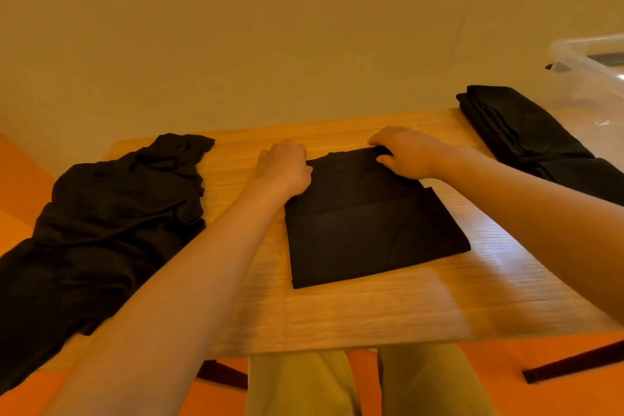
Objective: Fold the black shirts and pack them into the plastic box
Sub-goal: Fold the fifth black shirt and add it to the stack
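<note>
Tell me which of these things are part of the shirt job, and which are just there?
Part of the job:
shirt being folded
left hand
right hand
unfolded heap
folded stack
plastic box

Just there:
wooden table
orange floor

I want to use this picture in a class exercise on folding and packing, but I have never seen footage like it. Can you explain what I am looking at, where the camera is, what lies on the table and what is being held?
There is no machine here: a person works with bare hands, filmed by one wide-angle camera worn on the head, looking forward and down. On the wooden table a folded black shirt lies in the middle. The left hand and the right hand each have a grip on its far edge, fingers curled at the cloth. To the left lies a loose pile of unfolded black shirts. To the right sits a stack of folded shirts, with the clear plastic box behind it at the picture's edge.
</note>
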Action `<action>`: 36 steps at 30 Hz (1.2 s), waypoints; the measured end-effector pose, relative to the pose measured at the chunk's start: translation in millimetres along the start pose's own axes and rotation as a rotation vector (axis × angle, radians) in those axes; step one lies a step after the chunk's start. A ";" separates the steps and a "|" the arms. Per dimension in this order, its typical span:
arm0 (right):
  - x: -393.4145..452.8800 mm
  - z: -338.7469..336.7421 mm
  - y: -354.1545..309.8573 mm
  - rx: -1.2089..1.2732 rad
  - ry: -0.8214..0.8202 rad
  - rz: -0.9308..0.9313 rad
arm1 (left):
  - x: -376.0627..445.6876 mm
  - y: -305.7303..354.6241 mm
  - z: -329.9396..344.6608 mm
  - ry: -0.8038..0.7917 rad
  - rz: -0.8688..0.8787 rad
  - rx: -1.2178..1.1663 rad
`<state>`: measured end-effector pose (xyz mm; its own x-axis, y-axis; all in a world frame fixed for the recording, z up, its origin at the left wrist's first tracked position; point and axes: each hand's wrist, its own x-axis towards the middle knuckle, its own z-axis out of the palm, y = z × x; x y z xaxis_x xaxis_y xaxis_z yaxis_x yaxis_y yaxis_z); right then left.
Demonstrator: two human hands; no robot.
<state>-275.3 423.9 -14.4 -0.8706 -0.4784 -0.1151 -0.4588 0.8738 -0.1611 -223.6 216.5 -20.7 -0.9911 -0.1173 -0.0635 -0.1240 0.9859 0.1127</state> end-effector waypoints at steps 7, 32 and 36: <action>17.1 -11.7 -3.2 -0.023 -0.064 0.051 | 7.8 -2.5 -11.9 -0.088 -0.080 -0.090; -91.1 -23.1 18.7 0.436 0.249 -0.091 | -90.4 -18.9 -34.5 0.334 0.324 -0.452; -132.4 6.4 16.9 0.446 0.337 -0.168 | -121.1 -30.8 -2.6 0.285 0.426 -0.423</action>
<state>-166.6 501.4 -8.2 -0.8345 -0.4889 0.2540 -0.5396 0.6325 -0.5557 -99.9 200.1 -13.9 -0.9247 0.1878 0.3311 0.3304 0.8281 0.4528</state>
